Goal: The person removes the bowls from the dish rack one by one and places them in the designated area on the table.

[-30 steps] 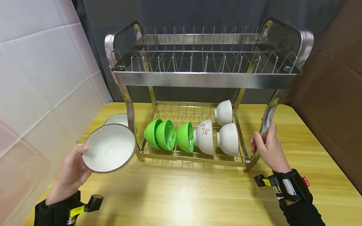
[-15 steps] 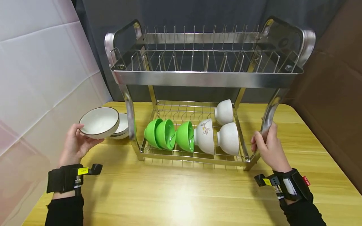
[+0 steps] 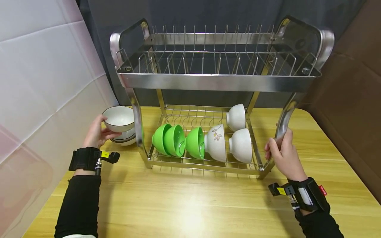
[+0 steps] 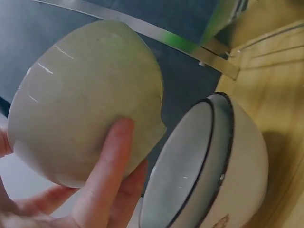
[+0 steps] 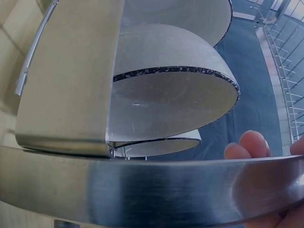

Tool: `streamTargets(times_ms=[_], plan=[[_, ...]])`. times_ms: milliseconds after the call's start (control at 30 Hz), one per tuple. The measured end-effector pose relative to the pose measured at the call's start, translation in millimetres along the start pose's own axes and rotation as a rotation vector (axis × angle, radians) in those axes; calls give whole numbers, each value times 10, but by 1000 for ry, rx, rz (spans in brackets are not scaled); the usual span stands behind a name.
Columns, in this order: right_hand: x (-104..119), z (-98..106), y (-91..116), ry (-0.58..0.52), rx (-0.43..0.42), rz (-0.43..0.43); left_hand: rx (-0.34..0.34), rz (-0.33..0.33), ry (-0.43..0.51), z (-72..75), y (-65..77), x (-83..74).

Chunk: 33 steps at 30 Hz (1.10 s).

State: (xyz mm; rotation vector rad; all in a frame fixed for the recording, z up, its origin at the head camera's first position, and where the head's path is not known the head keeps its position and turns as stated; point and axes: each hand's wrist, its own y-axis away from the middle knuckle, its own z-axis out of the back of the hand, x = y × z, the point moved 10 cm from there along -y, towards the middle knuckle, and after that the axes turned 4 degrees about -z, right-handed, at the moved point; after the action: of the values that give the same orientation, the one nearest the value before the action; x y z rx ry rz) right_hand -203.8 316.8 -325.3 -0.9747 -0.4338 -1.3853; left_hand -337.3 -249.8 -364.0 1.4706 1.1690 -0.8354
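My left hand (image 3: 99, 132) grips a white bowl (image 3: 119, 118) with a dark rim, thumb at the rim and fingers beneath. That bowl is held just above a nested stack of similar bowls (image 3: 126, 140) on the table, left of the rack. In the left wrist view its pale outside (image 4: 85, 99) faces the camera, apart from the stacked bowls (image 4: 237, 161). My right hand (image 3: 284, 155) grips the front right leg (image 3: 284, 124) of the steel dish rack (image 3: 214, 81). In the right wrist view, fingertips (image 5: 254, 145) show behind the metal leg (image 5: 156, 190).
On the rack's lower tier, green bowls (image 3: 175, 140) lie tilted in a row beside a flower-marked white bowl (image 3: 215, 143) and two more white bowls (image 3: 240, 145). The upper tier has wire dividers (image 3: 205, 62). A white sheet (image 3: 53, 92) hangs at left, a brown one (image 3: 348, 99) at right.
My left hand has carried the white bowl away from me and slightly right, from over the table's front left to above the stack. My right hand has stayed on the rack leg.
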Motion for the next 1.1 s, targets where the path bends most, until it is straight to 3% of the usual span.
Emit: streamTargets(times_ms=[167, 367, 700, 1000, 1100], plan=[[11, -23, 5, -5, 4, -1, -15, -5, -76, -7, -32, 30], [17, -32, 13, -3, 3, 3, -45, -71, -205, 6, -52, 14], [6, -29, 6, 10, 3, -8, -257, -140, -382, 93, -19, -1], [-1, -16, 16, 14, 0, -15, -327, -208, -595, 150, -93, -81], [-2, -8, 19, 14, -3, -16, -366, -234, -725, 177, -122, -147]])
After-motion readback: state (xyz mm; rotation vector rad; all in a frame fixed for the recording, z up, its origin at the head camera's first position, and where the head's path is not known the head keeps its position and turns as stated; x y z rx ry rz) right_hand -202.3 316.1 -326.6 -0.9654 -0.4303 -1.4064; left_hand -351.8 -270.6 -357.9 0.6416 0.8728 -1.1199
